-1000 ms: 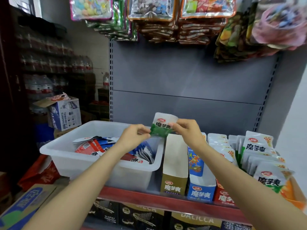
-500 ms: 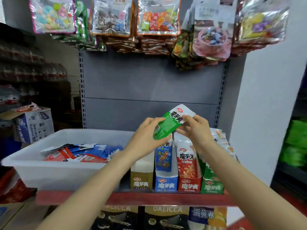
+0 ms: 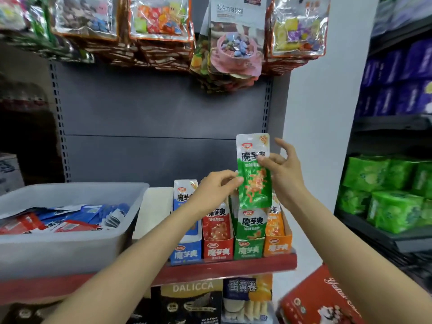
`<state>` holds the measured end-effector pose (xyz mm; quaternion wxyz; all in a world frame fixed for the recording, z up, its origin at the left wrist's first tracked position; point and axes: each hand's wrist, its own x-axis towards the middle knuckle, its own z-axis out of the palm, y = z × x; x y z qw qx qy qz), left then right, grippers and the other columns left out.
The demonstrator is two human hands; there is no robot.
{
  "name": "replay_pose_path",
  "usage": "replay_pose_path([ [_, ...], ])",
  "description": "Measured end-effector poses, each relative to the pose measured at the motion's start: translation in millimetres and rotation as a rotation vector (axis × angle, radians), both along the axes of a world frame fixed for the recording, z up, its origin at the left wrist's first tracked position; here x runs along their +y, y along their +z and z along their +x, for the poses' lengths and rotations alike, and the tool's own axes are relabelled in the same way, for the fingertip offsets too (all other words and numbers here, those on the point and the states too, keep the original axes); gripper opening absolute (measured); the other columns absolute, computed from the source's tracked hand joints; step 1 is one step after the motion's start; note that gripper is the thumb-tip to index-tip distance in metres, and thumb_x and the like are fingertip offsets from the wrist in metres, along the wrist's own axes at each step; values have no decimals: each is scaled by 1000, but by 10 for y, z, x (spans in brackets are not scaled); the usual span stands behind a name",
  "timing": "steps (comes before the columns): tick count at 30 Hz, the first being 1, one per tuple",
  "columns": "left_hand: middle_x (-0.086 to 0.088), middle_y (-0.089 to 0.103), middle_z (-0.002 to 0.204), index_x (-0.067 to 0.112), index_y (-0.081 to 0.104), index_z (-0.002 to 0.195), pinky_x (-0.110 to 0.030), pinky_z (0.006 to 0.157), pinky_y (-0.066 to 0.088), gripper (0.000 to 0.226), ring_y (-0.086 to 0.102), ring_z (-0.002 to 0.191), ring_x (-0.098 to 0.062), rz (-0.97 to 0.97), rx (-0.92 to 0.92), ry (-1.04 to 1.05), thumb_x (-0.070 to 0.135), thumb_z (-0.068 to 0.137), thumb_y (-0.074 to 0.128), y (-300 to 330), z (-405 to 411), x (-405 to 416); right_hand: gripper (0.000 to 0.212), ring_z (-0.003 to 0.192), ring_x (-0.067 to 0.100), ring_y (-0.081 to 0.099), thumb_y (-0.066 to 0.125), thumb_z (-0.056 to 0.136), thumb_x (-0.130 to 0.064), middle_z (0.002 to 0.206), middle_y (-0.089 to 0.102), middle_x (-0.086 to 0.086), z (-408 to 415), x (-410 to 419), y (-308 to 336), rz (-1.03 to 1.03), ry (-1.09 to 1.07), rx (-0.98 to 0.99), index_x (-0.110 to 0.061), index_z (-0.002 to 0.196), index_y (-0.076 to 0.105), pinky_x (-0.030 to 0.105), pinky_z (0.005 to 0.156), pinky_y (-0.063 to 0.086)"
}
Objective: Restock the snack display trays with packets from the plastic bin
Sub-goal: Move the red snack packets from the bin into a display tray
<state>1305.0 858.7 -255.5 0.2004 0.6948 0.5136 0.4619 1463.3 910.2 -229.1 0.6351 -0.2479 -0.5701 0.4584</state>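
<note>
Above the green tray (image 3: 249,250), both hands hold one green packet (image 3: 254,174) upright, its long axis vertical and its printed face toward the camera. The right hand (image 3: 284,170) pinches it near the upper middle, thumb on the front and curled fingers behind, with one finger lifted free. The left hand (image 3: 216,187) pinches the packet's left edge lower down, its fingers curled. The packet's bottom edge hangs just over the tops of the green packets already standing in that tray, so the coming move looks like a straight drop down and slightly back into the same slot. The right hand sits directly over the tray and seems better placed to guide it in; the left reaches across the blue tray (image 3: 185,253) and red tray (image 3: 218,250) to get there.

To the left on the shelf (image 3: 224,268) stands the bin (image 3: 70,249), well apart from the hands, with red and blue packets heaped inside. How much room remains in the green tray is hidden behind the held packet. The orange tray (image 3: 278,246) is partly covered by the right wrist, and the bin's left end is cut off.
</note>
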Motion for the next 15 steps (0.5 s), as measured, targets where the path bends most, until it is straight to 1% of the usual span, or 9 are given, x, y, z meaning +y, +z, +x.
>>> replay_pose_path([
  [1,2,66,115,21,63,116,-34,97,47,37,61,105,-11,10,65,28,45,89,58,-23,2,36,48,76,22,65,64,84,1,84,63,6,44,33,15,25,-45,8,-23,121,45,37,69,55],
  [2,4,60,126,22,58,123,-27,98,43,44,56,111,-7,2,140,48,45,86,62,-47,4,58,42,78,22,65,62,85,2,85,63,5,82,64,33,45,-88,22,-23,116,49,36,68,55],
  [3,5,53,135,23,51,131,-24,98,39,55,50,119,-7,-16,220,60,46,83,65,-69,6,82,35,80,22,64,61,85,2,87,62,4,112,100,49,60,-119,41,-22,110,51,36,67,54],
  [6,3,36,148,22,37,142,-30,108,32,77,35,135,-13,-76,406,88,49,77,70,-135,13,143,18,77,17,61,57,89,0,89,59,4,130,205,98,84,-140,83,-14,97,50,23,58,51],
  [8,0,35,149,20,36,143,-33,110,31,81,33,137,-15,-108,447,108,49,76,71,-163,10,197,17,75,15,58,55,91,-1,88,59,3,92,295,98,81,-138,81,-15,89,47,15,50,46],
  [9,-1,38,148,18,37,143,-33,109,33,81,36,134,-15,-123,450,113,49,76,72,-174,6,223,19,77,16,58,55,91,-2,88,59,3,65,347,83,79,-135,73,-17,86,45,15,51,46],
  [10,-2,41,145,17,39,141,-32,106,36,80,41,131,-15,-131,445,113,48,76,72,-182,6,238,21,81,19,59,54,91,-2,88,60,3,37,397,59,80,-124,65,-19,83,45,18,56,48],
  [12,-1,46,140,16,42,140,-29,100,41,77,47,124,-15,-131,437,109,46,76,73,-192,9,247,24,87,23,59,54,90,0,87,61,2,-22,497,-19,88,-97,25,-20,82,45,33,70,53],
  [15,0,47,137,17,42,139,-23,92,40,74,49,121,-13,-119,443,99,45,77,72,-187,-10,241,24,89,26,62,55,90,-1,92,62,6,-79,601,-142,106,-113,-202,-22,83,47,49,82,54],
])
